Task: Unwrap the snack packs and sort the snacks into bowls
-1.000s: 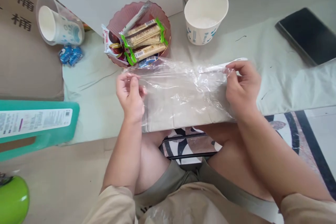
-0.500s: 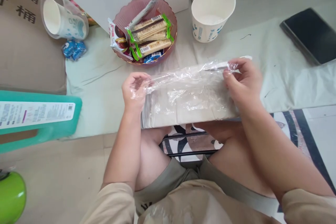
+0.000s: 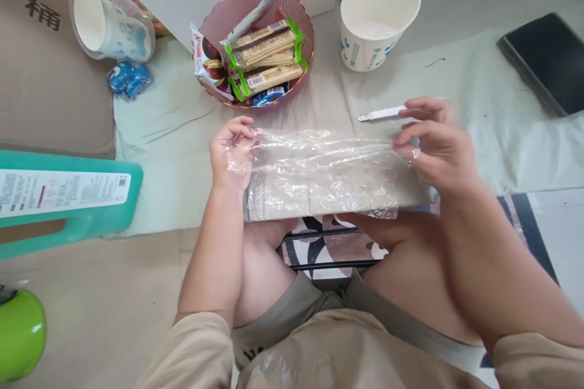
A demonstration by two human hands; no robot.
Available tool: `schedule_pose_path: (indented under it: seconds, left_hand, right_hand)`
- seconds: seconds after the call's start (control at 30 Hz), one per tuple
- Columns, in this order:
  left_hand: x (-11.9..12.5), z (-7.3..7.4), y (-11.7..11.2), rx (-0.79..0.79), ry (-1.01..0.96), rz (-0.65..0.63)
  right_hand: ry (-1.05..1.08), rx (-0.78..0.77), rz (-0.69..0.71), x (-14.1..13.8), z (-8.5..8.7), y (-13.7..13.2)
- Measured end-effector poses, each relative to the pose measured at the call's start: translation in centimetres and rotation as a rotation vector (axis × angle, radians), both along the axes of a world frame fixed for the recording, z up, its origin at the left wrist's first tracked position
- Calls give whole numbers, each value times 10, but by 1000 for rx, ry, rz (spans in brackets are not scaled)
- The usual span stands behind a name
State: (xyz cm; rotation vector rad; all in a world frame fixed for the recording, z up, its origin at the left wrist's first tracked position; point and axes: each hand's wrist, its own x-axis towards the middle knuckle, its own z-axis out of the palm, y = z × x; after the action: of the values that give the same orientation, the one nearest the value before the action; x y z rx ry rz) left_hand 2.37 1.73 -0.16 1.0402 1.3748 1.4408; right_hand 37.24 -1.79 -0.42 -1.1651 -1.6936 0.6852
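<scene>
Pale green cloth over a low table, seen from above someone's knees, with patterned floor showing at the near edge.

Main thing is the clear plastic sheet [image 3: 319, 164]. A second ago it was lifted and stretched between both hands, with its far edge almost reaching the pink bowl [image 3: 306, 18]. Now it's down flat along the near edge of the table, well short of the bowl, pulled fairly smooth from left to right. Something beige with fold lines shows through it; can't tell if that's inside the plastic or under it.

Left hand [image 3: 230, 155] is curled on the left end, thumb and fingers closed on the film. Right hand [image 3: 438, 146] has shifted nearer and further right. Its fingers are narrow and seem to pinch the right end, though it's motion-blurred.

Other change: the white tool [image 3: 381, 113] was tucked under the right fingers half a second ago. Now it lies bare on the cloth just beyond them, with maybe one fingertip touching its right end. So the sheet is laid out, not held up, with both ends gripped.

Around it sit the wafer packs [image 3: 267, 61] in the bowl, a paper cup [image 3: 378, 15] far right of it, a phone [image 3: 547, 58] at the right and a teal jug [image 3: 68, 197] on the left.
</scene>
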Motion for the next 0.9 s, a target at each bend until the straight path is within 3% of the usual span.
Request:
schedule_pose_path:
  seconds: [0.2,0.33,0.53,0.67,0.8,0.9]
  left_hand:
    - [-12,2,-1,-22,-112,-175]
    - [-23,5,-5,-65,-87,-307]
    - [-40,5,-14,-57,254,-386]
    - [-52,2,-21,-23,535,-441]
    - [-64,-2,-23,7,557,-406]
    - [-59,5,-25,170,524,-152]
  right_hand:
    - [-55,-167,191,12,4,-4]
    - [-134,-166,209,16,2,-3]
    - [-334,-118,298,14,-4,-2]
    - [-443,-36,286,15,-11,-5]
    - [-395,-49,327,17,-2,-9]
    - [-273,2,108,3,13,-11]
